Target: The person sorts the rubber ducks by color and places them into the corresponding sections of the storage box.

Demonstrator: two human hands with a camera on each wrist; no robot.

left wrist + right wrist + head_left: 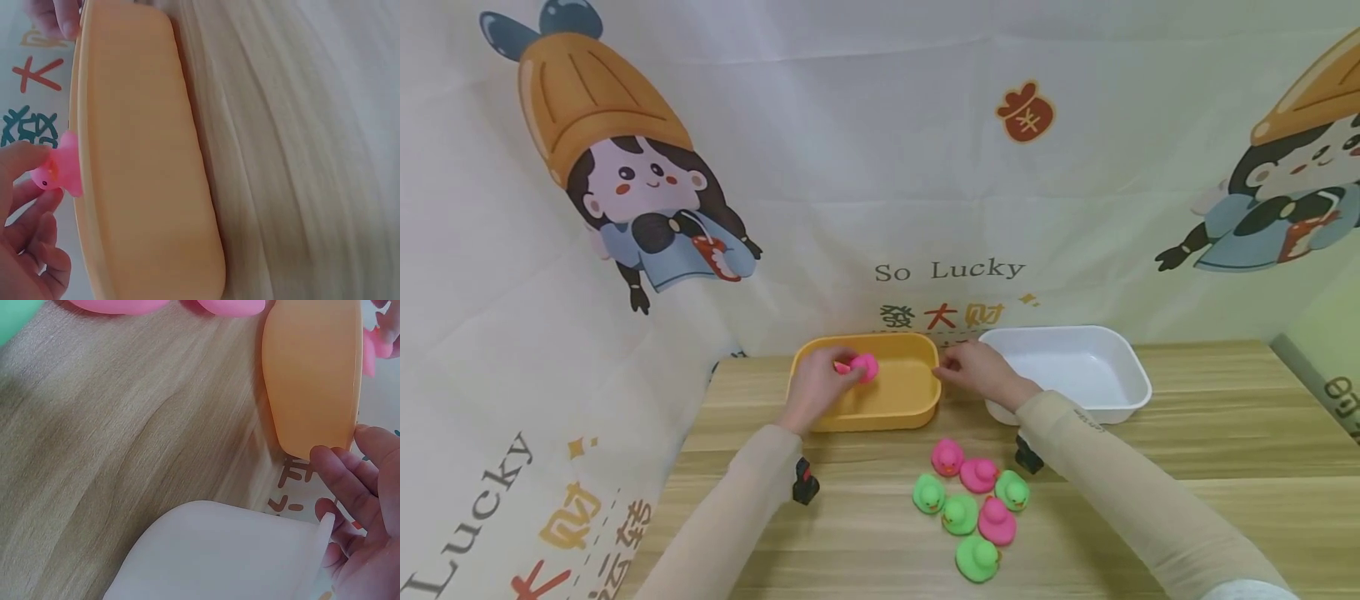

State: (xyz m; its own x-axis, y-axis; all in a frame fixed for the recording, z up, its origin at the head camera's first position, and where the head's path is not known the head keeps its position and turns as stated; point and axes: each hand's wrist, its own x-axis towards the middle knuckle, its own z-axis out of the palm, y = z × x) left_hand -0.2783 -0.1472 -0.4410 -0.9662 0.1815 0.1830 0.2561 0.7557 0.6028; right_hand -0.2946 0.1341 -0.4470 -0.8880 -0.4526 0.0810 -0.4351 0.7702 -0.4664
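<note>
My left hand [817, 385] pinches a pink rubber duck [867, 367] by its head, between thumb and fingers, over the yellow bin [880, 422]. In the left wrist view the duck's body [70, 164] shows at the bin's rim. My right hand [983, 372] grips the bin's right end, thumb at the rim and index finger against the outer wall [312, 381]. Close beside that hand stands a white bin [1067, 379], its rim near the lower fingers in the right wrist view.
On the wooden table [850, 533], in front of the bins, several green ducks [977, 558] and three pink ducks [997, 522] lie in a loose cluster between my forearms. A printed cloth [865, 167] hangs right behind the bins.
</note>
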